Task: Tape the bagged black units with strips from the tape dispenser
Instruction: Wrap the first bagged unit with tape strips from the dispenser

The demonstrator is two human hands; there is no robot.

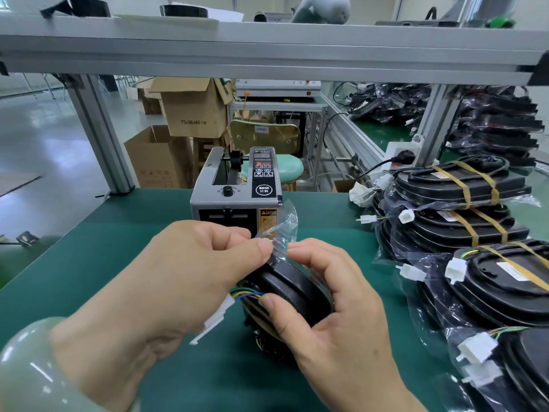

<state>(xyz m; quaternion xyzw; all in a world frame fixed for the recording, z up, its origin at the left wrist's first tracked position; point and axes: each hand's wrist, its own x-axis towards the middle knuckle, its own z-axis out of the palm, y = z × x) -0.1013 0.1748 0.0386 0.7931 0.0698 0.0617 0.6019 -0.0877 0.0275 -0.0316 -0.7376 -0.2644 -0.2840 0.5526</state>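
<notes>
Our left hand (pixel 184 272) pinches the clear bag flap (pixel 282 224) taut while our right hand (pixel 332 307) clasps the bagged black unit (pixel 292 288) at centre, likely readying the fold; tape dispenser (pixel 234 188) sits at twelve o'clock, taped units (pixel 463 185) at three o'clock

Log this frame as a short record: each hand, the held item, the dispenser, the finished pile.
left hand: pinches the loose top of the clear bag
right hand: curled round the black unit
black unit: held on edge inside the bag, with wires and a white connector on its left side
tape dispenser: on the green table behind the hands, untouched
taped units: stacked at the right, banded with tan tape
</notes>
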